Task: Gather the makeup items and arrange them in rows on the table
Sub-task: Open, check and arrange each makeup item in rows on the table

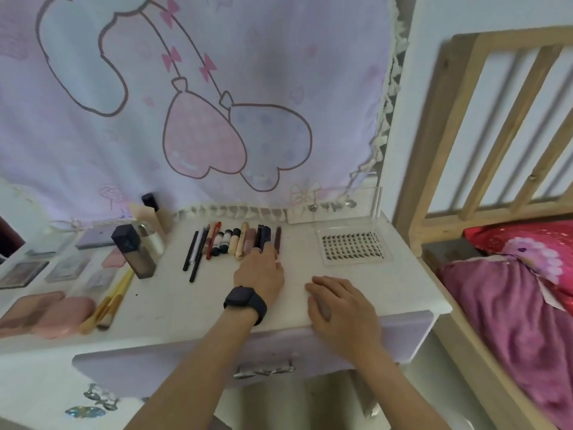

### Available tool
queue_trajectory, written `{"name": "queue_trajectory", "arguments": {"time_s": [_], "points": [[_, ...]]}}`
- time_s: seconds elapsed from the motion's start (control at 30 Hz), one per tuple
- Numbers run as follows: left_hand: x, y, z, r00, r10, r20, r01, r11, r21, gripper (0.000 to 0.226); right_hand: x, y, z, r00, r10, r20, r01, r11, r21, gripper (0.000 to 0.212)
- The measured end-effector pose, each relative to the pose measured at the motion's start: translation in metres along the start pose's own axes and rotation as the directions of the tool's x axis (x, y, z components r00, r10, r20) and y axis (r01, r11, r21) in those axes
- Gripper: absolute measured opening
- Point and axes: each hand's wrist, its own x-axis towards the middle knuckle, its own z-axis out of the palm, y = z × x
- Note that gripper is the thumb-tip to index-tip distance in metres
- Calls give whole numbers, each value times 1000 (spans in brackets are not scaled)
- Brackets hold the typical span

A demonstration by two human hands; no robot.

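A row of pencils, lip tubes and small bottles lies side by side at the back of the white table. My left hand, a black watch on its wrist, reaches to the row's right end, its fingertips at a dark brown stick; whether it pinches the stick I cannot tell. My right hand lies flat on the table near the front edge, fingers relaxed. Foundation bottles stand to the left of the row. Palettes, pink cases and brushes lie at the far left.
A clear tray with a lash card stands at the back right of the table. A printed cloth hangs behind. A wooden bed frame and pink bedding sit close on the right. A drawer handle shows below the front edge.
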Motion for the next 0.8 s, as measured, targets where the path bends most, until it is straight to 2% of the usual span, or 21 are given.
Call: {"name": "queue_trajectory", "arguments": {"time_s": [0.13, 0.27, 0.33, 0.43, 0.47, 0.57, 0.63, 0.7, 0.77, 0.8], "points": [[-12, -10, 3, 996, -84, 23, 86, 992, -93, 25, 1, -1, -3, 1000, -5, 23, 5, 1000, -22, 35], [-23, -29, 3, 994, -112, 9, 111, 953, -281, 30, 3, -4, -9, 995, 49, 91, -49, 999, -5, 34], [-26, -39, 0, 994, -104, -16, 87, 901, -425, 28, 8, -5, -12, 980, 121, 160, -127, 991, 29, 32], [-31, -53, -9, 996, -76, -37, 38, 794, -606, 21, 22, -13, -17, 927, 268, 262, -314, 937, 153, 42], [-33, -57, -12, 998, -52, -24, 25, 767, -641, 18, 28, -18, -18, 921, 283, 267, -338, 921, 192, 46], [-37, -67, -23, 999, -5, 32, 27, 669, -743, 15, 40, -37, -11, 945, 210, 252, -278, 920, 277, 61], [-40, -75, -27, 999, -3, 47, 39, 632, -774, 14, 48, -50, -1, 932, 241, 272, -336, 855, 396, 65], [-42, -82, -29, 998, 3, 57, 42, 646, -763, 16, 54, -60, 8, 904, 310, 293, -423, 739, 523, 50], [-45, -85, -29, 998, 12, 67, 42, 663, -747, 20, 59, -65, 12, 892, 361, 272, -451, 673, 586, 26], [-46, -86, -30, 998, 12, 69, 44, 660, -750, 20, 62, -65, 14, 886, 385, 260, -460, 645, 610, 21]]}}
